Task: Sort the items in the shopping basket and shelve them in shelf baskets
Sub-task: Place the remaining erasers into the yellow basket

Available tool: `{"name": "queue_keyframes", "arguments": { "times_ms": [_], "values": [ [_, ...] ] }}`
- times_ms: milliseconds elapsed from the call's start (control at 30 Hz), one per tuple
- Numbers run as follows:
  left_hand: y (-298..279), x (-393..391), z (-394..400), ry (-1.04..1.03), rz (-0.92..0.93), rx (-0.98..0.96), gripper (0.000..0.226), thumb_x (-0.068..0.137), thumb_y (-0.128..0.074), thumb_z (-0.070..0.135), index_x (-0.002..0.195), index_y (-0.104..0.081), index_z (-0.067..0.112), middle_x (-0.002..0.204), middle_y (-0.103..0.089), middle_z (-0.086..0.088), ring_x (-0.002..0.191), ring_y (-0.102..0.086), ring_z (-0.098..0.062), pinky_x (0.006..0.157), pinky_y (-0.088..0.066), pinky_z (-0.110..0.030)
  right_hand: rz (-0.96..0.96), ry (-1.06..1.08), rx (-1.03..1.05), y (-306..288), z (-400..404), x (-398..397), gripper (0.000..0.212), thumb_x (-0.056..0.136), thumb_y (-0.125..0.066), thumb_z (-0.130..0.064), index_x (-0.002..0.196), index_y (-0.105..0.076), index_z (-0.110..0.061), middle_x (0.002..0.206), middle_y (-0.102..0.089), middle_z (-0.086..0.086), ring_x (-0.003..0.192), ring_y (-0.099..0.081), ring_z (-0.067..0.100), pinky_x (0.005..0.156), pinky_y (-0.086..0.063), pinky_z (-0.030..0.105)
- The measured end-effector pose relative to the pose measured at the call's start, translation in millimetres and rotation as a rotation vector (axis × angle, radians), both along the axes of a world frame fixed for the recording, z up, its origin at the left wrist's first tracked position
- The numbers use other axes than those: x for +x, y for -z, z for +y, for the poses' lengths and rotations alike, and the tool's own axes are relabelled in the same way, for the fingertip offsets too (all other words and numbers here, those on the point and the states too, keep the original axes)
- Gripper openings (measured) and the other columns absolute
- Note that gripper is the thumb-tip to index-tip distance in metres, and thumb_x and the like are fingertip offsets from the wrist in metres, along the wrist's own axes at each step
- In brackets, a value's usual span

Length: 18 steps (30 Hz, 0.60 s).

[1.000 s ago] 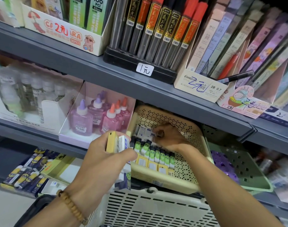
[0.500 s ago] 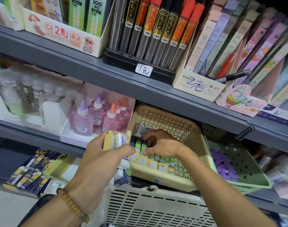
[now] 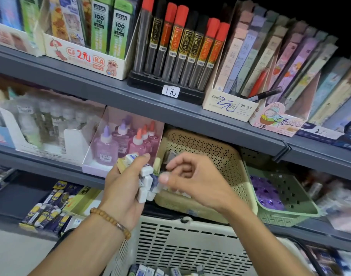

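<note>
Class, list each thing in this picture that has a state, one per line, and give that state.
Left hand: grips a bunch of erasers.
Right hand: fingers curled, thumb tip at the erasers; whether it pinches one is unclear.
Beige basket: tilted forward on the shelf, partly filled.
Green basket: tilted forward, holds purple items.
Shopping basket: erasers left inside.

The beige shelf basket (image 3: 220,156) is sitting under the shelf board (image 3: 142,100). Left of this basket the glue bottles (image 3: 126,140) are standing in their carton; right of it another shelf basket (image 3: 286,198) is sitting (touching, it seems). Before it both hands are hovering: the left hand (image 3: 124,190), gripping erasers (image 3: 145,182), and the right hand (image 3: 192,180). Below it the shopping basket (image 3: 182,244) is sitting.
</note>
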<state>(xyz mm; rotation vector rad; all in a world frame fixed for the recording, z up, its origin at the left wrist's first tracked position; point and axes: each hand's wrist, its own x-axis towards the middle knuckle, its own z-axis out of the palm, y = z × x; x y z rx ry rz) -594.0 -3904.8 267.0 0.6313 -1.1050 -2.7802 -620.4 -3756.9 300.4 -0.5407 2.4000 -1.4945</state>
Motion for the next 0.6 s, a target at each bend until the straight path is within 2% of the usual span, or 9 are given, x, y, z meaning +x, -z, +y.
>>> {"name": "queue_keyframes", "arguments": {
  "times_ms": [100,133,233,333,400,467,600],
  "values": [
    [1.2,1.2,0.2,0.04,0.004,0.059,0.018,0.087,-0.064,0.012,0.076,-0.05,0.014,0.065,-0.05,-0.007,0.052,-0.052,-0.018,0.043,-0.048,-0.026,0.022,-0.037,0.066,4.6,-7.9,13.5,0.035,0.071,-0.087,-0.02,0.097,-0.064,-0.02,0.07,-0.062,-0.002,0.059,-0.057,0.007,0.059,-0.049,0.022],
    [1.0,2.0,0.1,0.062,0.003,0.06,0.018,0.087,-0.063,0.013,0.075,-0.05,0.015,0.069,-0.05,-0.01,0.051,-0.053,-0.018,0.041,-0.046,-0.024,0.026,-0.026,0.039,6.1,-9.3,15.1,0.032,0.075,-0.084,-0.016,0.098,-0.064,-0.022,0.074,-0.061,-0.001,0.059,-0.059,0.008,0.058,-0.049,0.02],
    [-2.1,5.0,0.6,0.124,0.017,0.005,0.018,0.087,-0.06,0.016,0.074,-0.048,0.017,0.085,-0.05,-0.019,0.041,-0.046,-0.015,0.034,-0.033,-0.018,-0.06,0.076,-0.153,8.7,-10.2,16.3,0.022,0.087,-0.071,-0.004,0.101,-0.067,-0.02,0.09,-0.063,0.019,0.064,-0.069,0.015,0.057,-0.055,0.022],
    [-1.3,5.8,2.3,0.138,0.035,-0.042,0.016,0.085,-0.063,0.013,0.077,-0.049,0.017,0.067,-0.044,-0.009,0.037,-0.038,-0.012,0.035,-0.029,-0.018,-0.139,0.202,-0.31,10.8,-7.8,14.2,0.021,0.09,-0.065,0.001,0.103,-0.069,-0.014,0.089,-0.068,0.022,0.069,-0.072,0.02,0.059,-0.056,0.022],
    [-0.8,6.7,4.5,0.136,0.035,-0.095,0.018,0.083,-0.066,0.01,0.076,-0.052,0.019,0.055,-0.043,-0.001,0.041,-0.042,-0.012,0.037,-0.029,-0.019,-0.214,0.263,-0.414,11.6,-6.7,11.0,0.016,0.09,-0.066,-0.003,0.104,-0.069,-0.01,0.081,-0.072,0.015,0.068,-0.071,0.019,0.059,-0.055,0.021],
    [-1.4,8.0,6.3,0.143,0.035,-0.14,0.017,0.081,-0.068,0.008,0.077,-0.057,0.02,0.054,-0.05,-0.001,0.047,-0.049,-0.015,0.037,-0.03,-0.019,-0.275,0.308,-0.473,12.0,-5.0,5.8,0.011,0.092,-0.063,-0.005,0.102,-0.068,-0.007,0.073,-0.071,0.009,0.062,-0.067,0.016,0.057,-0.055,0.021],
    [-3.0,8.8,7.6,0.153,-0.003,-0.206,0.019,0.078,-0.072,0.005,0.081,-0.062,0.022,0.082,-0.065,-0.018,0.078,-0.066,-0.029,0.039,-0.03,-0.019,-0.31,0.324,-0.423,9.8,10.3,-9.2,0.01,0.092,-0.061,0.001,0.101,-0.063,-0.003,0.072,-0.071,0.006,0.057,-0.062,0.013,0.055,-0.054,0.02]
  ]
}}
